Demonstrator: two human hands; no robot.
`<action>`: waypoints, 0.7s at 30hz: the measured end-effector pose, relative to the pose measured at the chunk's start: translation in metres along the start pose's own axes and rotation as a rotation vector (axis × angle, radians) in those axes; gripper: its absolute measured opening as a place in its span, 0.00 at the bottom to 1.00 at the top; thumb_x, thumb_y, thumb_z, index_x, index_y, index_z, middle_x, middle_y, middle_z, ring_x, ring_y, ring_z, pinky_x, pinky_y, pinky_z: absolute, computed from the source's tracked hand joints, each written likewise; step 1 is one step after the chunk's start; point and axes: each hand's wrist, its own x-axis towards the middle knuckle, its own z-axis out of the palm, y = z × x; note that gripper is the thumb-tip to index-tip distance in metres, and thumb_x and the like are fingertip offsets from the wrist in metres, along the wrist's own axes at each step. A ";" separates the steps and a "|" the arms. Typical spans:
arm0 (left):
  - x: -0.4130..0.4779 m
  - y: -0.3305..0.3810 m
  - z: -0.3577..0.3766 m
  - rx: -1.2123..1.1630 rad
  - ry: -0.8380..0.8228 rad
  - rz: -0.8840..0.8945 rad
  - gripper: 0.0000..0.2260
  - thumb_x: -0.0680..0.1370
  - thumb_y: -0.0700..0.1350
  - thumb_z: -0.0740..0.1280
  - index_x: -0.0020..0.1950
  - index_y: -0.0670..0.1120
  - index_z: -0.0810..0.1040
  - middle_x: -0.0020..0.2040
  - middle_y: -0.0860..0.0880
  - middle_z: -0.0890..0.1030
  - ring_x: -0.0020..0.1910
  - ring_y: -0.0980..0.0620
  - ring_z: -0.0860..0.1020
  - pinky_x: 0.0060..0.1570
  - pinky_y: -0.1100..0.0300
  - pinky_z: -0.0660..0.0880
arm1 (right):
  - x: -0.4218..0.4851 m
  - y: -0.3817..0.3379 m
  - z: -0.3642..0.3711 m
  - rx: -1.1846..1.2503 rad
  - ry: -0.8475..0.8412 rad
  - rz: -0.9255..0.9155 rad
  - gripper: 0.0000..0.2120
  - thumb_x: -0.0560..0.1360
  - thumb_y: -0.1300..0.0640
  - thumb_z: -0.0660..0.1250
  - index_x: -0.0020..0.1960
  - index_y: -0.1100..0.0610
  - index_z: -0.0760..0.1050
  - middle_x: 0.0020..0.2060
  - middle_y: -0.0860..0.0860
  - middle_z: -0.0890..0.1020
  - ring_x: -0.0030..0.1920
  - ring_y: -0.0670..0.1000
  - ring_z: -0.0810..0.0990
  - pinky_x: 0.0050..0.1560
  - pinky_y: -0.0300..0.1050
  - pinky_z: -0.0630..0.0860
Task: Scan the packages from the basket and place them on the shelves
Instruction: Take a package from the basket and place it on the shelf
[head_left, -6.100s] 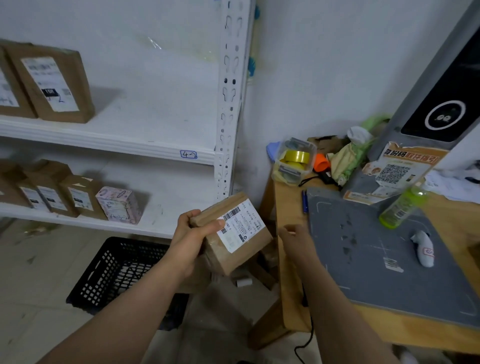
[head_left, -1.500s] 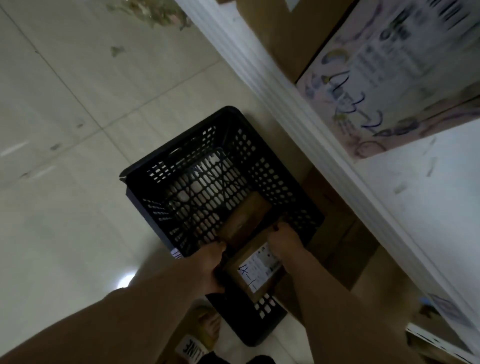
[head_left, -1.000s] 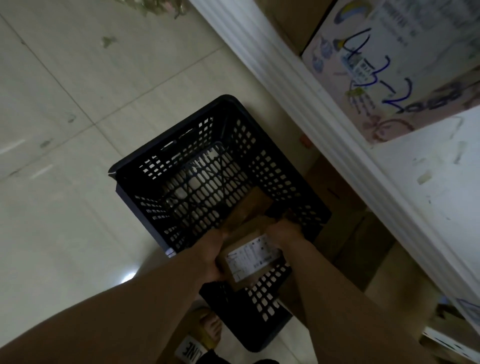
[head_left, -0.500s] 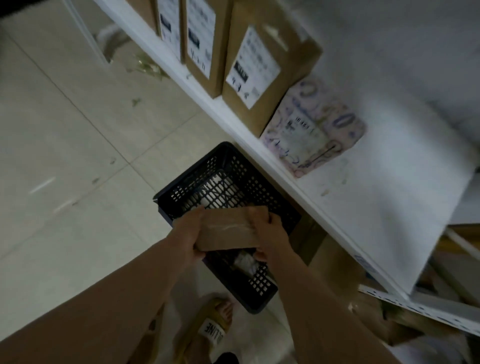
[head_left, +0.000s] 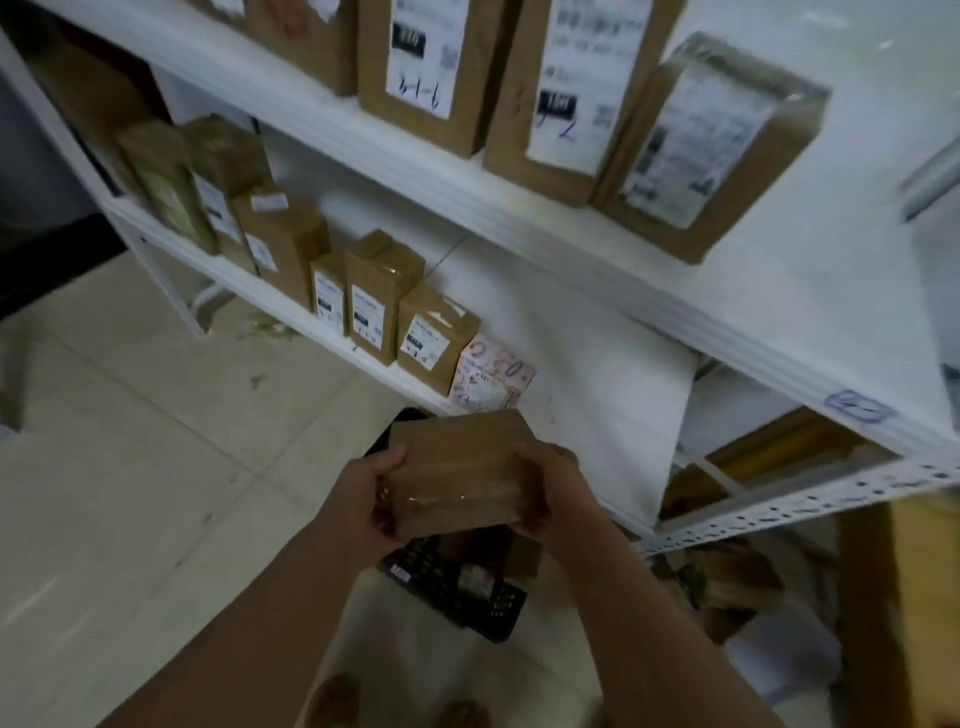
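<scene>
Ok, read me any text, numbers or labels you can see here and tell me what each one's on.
"4-1-6", roughly, handwritten on the tall box label.
"2", handwritten on the next box label; the rest is blurred.
Blue shelf-edge tag: blurred.
Lower-shelf labels: too small.
Held box: no text showing.
</scene>
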 end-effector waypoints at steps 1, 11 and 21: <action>-0.012 0.002 0.004 -0.008 -0.049 0.009 0.13 0.78 0.49 0.70 0.57 0.42 0.82 0.42 0.42 0.87 0.43 0.40 0.85 0.45 0.49 0.80 | -0.016 -0.005 -0.008 0.037 -0.006 -0.041 0.15 0.75 0.49 0.71 0.59 0.46 0.72 0.58 0.53 0.74 0.57 0.59 0.75 0.57 0.59 0.79; -0.112 -0.016 0.070 0.298 -0.356 0.244 0.36 0.54 0.41 0.81 0.62 0.43 0.79 0.57 0.40 0.82 0.57 0.41 0.78 0.54 0.48 0.75 | -0.134 -0.025 -0.108 0.288 -0.089 -0.276 0.16 0.74 0.52 0.70 0.62 0.52 0.77 0.61 0.52 0.77 0.60 0.56 0.76 0.57 0.55 0.74; -0.175 -0.072 0.125 0.724 -0.482 0.921 0.52 0.62 0.26 0.75 0.68 0.74 0.62 0.67 0.65 0.68 0.69 0.53 0.68 0.60 0.42 0.78 | -0.205 -0.051 -0.201 0.341 -0.270 -0.406 0.41 0.65 0.25 0.70 0.70 0.45 0.64 0.64 0.60 0.74 0.61 0.65 0.77 0.53 0.67 0.81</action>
